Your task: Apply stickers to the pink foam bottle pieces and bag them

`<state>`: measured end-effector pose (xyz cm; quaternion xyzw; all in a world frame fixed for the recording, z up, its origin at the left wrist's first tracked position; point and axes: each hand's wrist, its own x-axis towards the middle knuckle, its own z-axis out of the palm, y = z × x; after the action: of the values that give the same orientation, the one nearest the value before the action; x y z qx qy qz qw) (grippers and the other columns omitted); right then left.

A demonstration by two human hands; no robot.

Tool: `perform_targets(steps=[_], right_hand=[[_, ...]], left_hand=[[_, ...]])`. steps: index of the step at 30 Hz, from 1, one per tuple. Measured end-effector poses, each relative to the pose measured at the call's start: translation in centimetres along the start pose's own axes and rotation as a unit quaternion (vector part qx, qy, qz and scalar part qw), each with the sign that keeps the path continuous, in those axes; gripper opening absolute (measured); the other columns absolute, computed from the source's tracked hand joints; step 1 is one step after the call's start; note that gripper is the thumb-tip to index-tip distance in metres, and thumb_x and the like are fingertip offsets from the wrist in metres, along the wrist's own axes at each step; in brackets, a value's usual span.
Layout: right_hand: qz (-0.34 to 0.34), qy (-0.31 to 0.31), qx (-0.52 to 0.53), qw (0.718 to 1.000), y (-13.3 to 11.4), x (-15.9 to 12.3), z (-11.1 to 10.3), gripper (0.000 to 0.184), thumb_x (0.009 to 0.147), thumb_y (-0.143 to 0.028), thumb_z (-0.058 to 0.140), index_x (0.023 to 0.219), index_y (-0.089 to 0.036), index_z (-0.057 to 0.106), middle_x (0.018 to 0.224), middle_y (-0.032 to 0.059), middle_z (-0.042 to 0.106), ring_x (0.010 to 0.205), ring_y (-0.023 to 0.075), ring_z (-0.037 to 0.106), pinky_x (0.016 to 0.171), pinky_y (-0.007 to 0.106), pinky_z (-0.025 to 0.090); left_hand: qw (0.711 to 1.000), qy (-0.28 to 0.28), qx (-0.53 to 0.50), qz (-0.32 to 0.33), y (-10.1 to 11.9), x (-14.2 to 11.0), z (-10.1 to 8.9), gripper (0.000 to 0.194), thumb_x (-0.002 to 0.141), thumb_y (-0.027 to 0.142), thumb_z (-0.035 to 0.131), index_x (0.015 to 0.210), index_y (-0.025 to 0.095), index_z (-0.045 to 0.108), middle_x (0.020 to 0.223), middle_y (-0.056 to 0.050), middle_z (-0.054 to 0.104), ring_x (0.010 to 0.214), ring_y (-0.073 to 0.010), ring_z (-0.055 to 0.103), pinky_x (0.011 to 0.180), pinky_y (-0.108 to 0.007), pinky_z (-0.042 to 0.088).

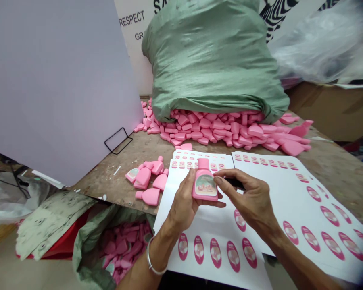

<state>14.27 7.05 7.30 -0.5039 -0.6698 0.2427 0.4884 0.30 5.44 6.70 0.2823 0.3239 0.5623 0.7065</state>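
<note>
My left hand [185, 198] is closed around a small pink plastic bottle [203, 160], held upright with its front towards me. A label [206, 185] with a green upper part and a picture covers the bottle's front. My right hand [250, 192] is closed on a slim black tool [234, 183], whose kind is mostly hidden by the fingers. Its thumb and index fingertips touch the label's right edge. Beneath both hands lie white sticker sheets [261, 187] printed with pink oval labels. A few pink bottles [149, 196] lie left of the sheets, at least one bearing a label.
A large green sack [211, 56] spills a heap of pink bottles [205, 129] across the back of the table [117, 177]. Below the table's left edge, an open green sack [84, 249] holds more bottles. A pale panel [60, 88] and black wire stand [118, 141] are left; a cardboard box [329, 108] stands right.
</note>
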Motion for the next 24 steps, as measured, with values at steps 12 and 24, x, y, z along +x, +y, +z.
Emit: perform_targets(steps=[12, 24], right_hand=[[0.035, -0.08, 0.001, 0.996, 1.3, 1.1, -1.4, 0.048, 0.078, -0.05, 0.062, 0.117, -0.023, 0.058, 0.106, 0.0072, 0.063, 0.091, 0.0207, 0.063, 0.079, 0.034, 0.053], [0.01, -0.188, 0.104, 0.977, 0.5, 0.5, 0.8, 0.048, 0.079, -0.024, 0.06, 0.125, -0.027, 0.046, 0.113, 0.0056, 0.054, 0.103, 0.0181, 0.055, 0.091, 0.033, 0.049]], left_hand=[[0.996, -0.075, 0.042, -0.032, 0.3, -0.8, -0.7, 0.035, 0.074, 0.019, 0.073, 0.106, 0.013, 0.058, 0.093, -0.006, 0.061, 0.084, -0.0149, 0.061, 0.082, -0.041, 0.056], [0.988, -0.142, -0.029, -0.047, -0.3, -0.5, -2.3, 0.023, 0.084, 0.028, 0.06, 0.095, 0.008, 0.061, 0.075, -0.006, 0.06, 0.066, -0.0154, 0.061, 0.064, -0.038, 0.058]])
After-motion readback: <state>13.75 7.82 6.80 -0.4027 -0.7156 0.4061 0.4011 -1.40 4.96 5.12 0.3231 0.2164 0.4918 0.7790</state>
